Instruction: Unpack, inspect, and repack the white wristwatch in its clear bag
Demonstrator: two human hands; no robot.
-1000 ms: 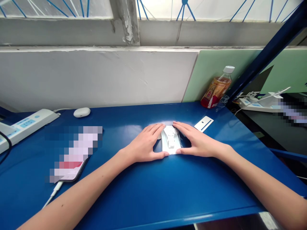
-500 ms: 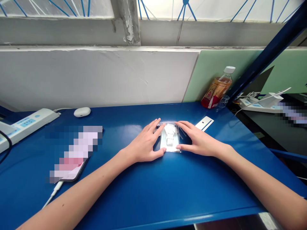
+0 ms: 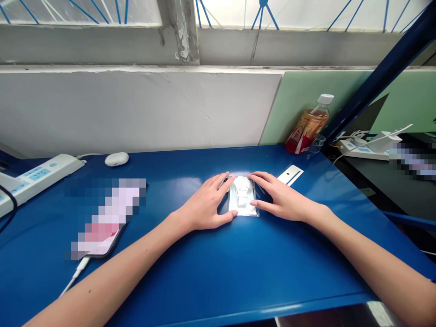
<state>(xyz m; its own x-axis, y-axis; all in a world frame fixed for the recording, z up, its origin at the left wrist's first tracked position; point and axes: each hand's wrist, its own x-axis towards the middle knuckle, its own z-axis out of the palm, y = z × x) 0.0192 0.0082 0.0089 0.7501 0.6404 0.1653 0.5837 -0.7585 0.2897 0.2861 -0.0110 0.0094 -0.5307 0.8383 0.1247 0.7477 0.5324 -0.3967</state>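
A small clear plastic packet (image 3: 242,210) lies flat on the blue desk, with a white object and a pale card inside; what the white object is, I cannot make out. My left hand (image 3: 208,203) rests along the packet's left side, fingers and thumb apart, thumb tip at its lower part. Opposite it, my right hand (image 3: 284,199) has its fingertips at the packet's upper right corner and its thumb at the right edge. Both hands are open, touching the packet without closing round it. Partly behind my right hand lies a white card (image 3: 290,175) with a hole and a slot.
On the blue desk (image 3: 218,272) at left lie a charging phone (image 3: 105,227), a white power strip (image 3: 41,179) and a white earbud case (image 3: 116,159). A drink bottle (image 3: 308,127) leans at the back right, near a blue metal post (image 3: 378,81).
The packet has shifted very slightly to the right. My right thumb has risen a little along its right edge; otherwise the hands stay almost in place.
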